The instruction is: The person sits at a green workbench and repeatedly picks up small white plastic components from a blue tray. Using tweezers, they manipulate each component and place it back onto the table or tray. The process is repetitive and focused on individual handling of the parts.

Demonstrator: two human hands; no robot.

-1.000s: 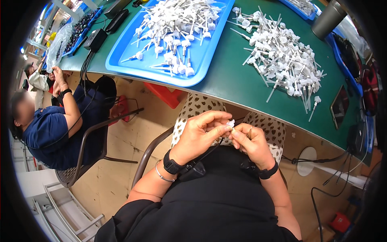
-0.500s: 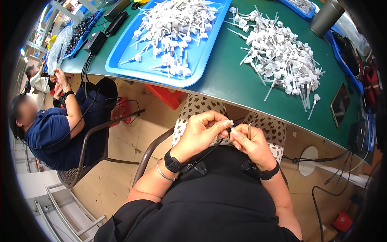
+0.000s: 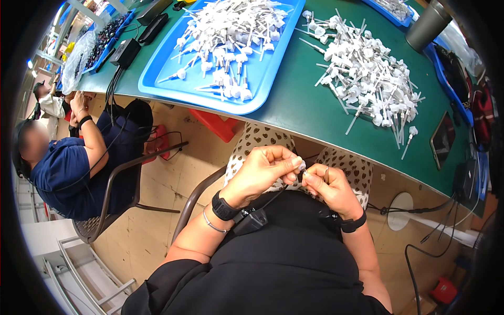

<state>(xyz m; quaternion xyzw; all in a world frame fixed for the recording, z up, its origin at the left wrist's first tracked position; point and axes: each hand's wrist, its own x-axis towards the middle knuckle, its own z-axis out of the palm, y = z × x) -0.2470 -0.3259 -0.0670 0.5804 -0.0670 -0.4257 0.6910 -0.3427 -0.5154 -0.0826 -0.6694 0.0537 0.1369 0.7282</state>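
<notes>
Above my lap, in front of the table edge, my left hand (image 3: 266, 172) pinches a small white plastic pump head (image 3: 302, 165) between thumb and fingertips. Close against it, the closed fingertips of my right hand (image 3: 332, 190) meet near the piece's lower end; a tiny bit shows between them, too small to name. A blue tray (image 3: 170, 88) on the table holds a heap of similar white pump heads with thin tubes (image 3: 231, 31). To its right, more of them (image 3: 373, 79) lie in a loose pile directly on the green table top (image 3: 294, 100).
A phone (image 3: 442, 137) and a grey cylindrical flask (image 3: 428, 25) are at the right of the table. Cables (image 3: 420, 210) hang by the right edge. At left, a co-worker (image 3: 68, 168) sits on a chair. Black adapter (image 3: 125, 52) lies left of the tray.
Both hands stay together and shift very slightly; the white pump head shows more between the fingertips now. The co-worker's hands at the left have lowered a little.
</notes>
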